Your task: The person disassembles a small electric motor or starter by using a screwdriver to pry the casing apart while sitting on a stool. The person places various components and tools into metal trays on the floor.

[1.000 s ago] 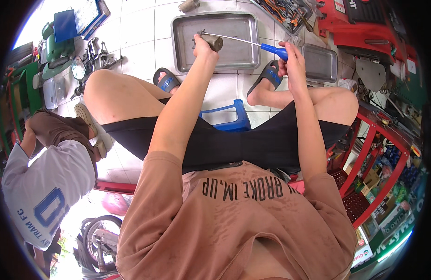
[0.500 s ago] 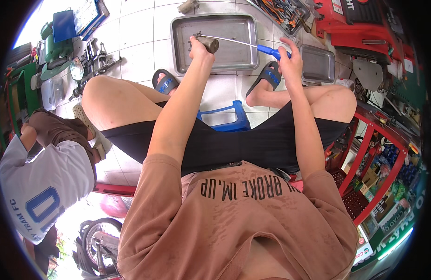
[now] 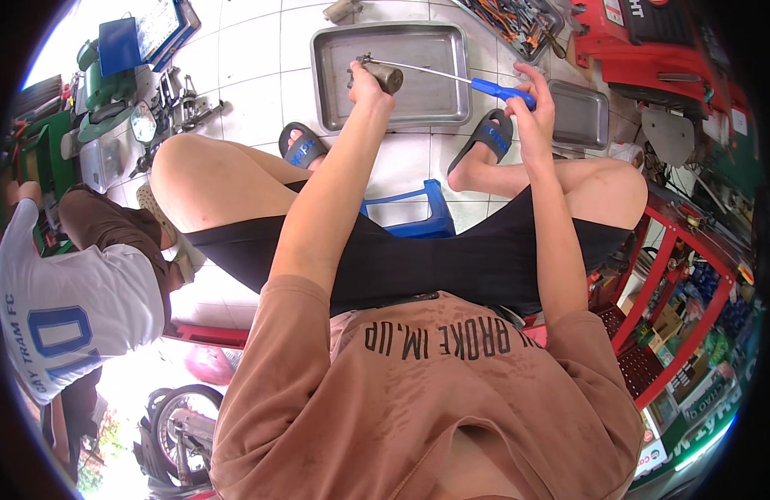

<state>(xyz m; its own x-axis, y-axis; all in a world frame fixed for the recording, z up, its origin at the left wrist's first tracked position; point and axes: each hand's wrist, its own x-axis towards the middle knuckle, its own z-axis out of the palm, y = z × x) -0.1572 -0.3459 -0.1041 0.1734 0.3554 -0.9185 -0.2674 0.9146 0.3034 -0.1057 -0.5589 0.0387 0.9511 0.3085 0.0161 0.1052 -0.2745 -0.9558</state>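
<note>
Over a rectangular metal tray (image 3: 439, 102), my left hand (image 3: 366, 87) is closed round a dull cylindrical metal part (image 3: 389, 80), which looks like a small starter motor. A blue-handled screwdriver (image 3: 495, 89) is in my right hand (image 3: 532, 115), with the thumb and some fingers on the end of its handle and others raised. Its long thin shaft reaches left to the far end of the part, where small fittings show beside my left fingers. Whether the tip sits in a screw is too small to tell.
Another cylindrical metal part (image 3: 342, 10) lies beyond the tray. A tool tray (image 3: 558, 27) and a smaller metal tray (image 3: 597, 107) stand at right. Between my legs is a blue plastic stool (image 3: 439, 212). A person in a white shirt (image 3: 85, 317) crouches at left.
The whole view has shifted slightly right. My hands keep their hold on the screwdriver and the metal part. The person at left has moved an arm outward.
</note>
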